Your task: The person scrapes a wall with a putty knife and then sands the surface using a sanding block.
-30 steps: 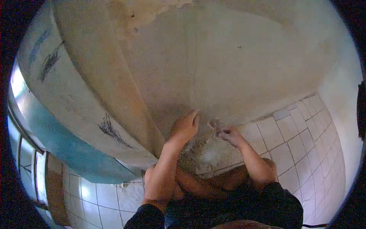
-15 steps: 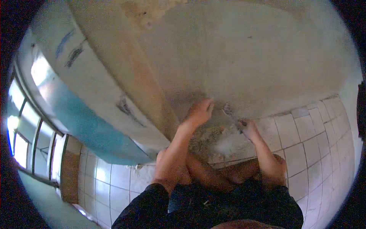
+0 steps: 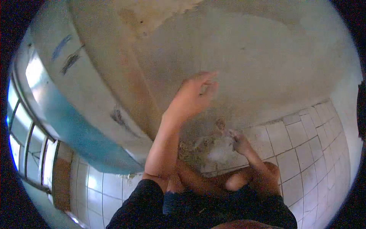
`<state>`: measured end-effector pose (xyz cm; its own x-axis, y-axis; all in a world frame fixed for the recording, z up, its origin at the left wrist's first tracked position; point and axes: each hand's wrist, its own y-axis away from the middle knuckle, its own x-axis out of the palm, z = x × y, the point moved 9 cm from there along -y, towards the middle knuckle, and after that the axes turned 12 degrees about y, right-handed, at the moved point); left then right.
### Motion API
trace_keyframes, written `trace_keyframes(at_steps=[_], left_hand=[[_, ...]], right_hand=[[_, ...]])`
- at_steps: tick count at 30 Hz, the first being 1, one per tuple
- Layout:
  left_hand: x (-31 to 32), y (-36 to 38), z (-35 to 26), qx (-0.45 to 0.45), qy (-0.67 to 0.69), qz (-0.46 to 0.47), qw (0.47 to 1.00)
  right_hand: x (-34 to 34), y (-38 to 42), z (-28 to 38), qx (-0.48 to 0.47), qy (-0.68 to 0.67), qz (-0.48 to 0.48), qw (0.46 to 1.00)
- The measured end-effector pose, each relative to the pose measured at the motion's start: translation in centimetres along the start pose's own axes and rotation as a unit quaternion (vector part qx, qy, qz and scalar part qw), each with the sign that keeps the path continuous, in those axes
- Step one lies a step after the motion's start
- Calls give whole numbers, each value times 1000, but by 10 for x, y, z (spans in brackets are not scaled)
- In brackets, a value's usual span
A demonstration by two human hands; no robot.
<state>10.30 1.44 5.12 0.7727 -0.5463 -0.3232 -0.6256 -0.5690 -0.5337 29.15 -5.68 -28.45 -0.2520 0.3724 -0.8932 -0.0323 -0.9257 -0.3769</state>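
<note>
My left hand [image 3: 195, 94] is raised in front of the bare plastered wall [image 3: 263, 49]. Its fingers are apart and partly bent, and I see nothing in them. Lower and to the right, my right hand [image 3: 241, 142] is closed around the handle of a small trowel-like tool [image 3: 220, 124]. The tool's head points up toward the base of the wall and looks coated in brown-grey material; blur hides its exact shape. Below both hands, crumbly debris [image 3: 194, 148] and pale dust lie on the floor along the wall.
White floor tiles [image 3: 293, 164] run right and left of my folded legs [image 3: 204, 181]. A white and teal panel or wall section [image 3: 95, 131] with dark smears rises on the left. Beyond it stands a barred window or door frame [image 3: 32, 141].
My left hand has lifted up the wall and its fingers have spread. The right hand with the tool has shifted slightly left and down in view. The view itself has moved a little.
</note>
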Motion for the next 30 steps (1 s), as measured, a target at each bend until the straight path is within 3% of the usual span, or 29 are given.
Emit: trace_keyframes(at_steps=[1,3,4,6,7,9,10,12,15,19,22,24,25,27,30], left_hand=[[0,0,6,7,8,10,1000],[-10,0,15,54,-61,-49,995],[-9,-7,19,56,-58,-46,996],[-44,-4,7,90,-250,-218,939],[-51,-7,6,82,-262,-224,935],[-87,-2,-19,137,-281,-423,850],[-98,-13,-21,130,-292,-427,846],[-111,-18,-30,195,-309,-498,786],[-116,-33,-22,172,-274,-477,817],[-126,-42,-11,146,-208,-416,873],[-117,-42,-10,123,-197,-379,896],[-120,-53,-10,111,-199,-367,902],[-120,-51,-10,104,-200,-362,905],[-135,-57,-10,89,-201,-359,907],[-126,-57,-11,67,-203,-363,907]], right_hand=[[-4,1,-4,12,7,-5,1000],[6,4,-10,75,-49,112,990],[8,2,-15,78,-48,111,990],[9,-9,-12,71,-46,21,996],[7,-13,0,59,-55,27,996],[-2,-17,32,-10,51,102,993],[20,-16,28,-21,44,108,993],[71,2,-8,60,-78,123,987],[72,1,2,119,-175,207,955],[8,-8,27,161,-152,165,961],[24,0,30,121,-118,233,958],[10,-8,32,59,-123,127,983],[5,-10,34,62,-130,124,982],[-5,-11,35,125,-188,223,948],[10,-8,27,96,-178,188,961]])
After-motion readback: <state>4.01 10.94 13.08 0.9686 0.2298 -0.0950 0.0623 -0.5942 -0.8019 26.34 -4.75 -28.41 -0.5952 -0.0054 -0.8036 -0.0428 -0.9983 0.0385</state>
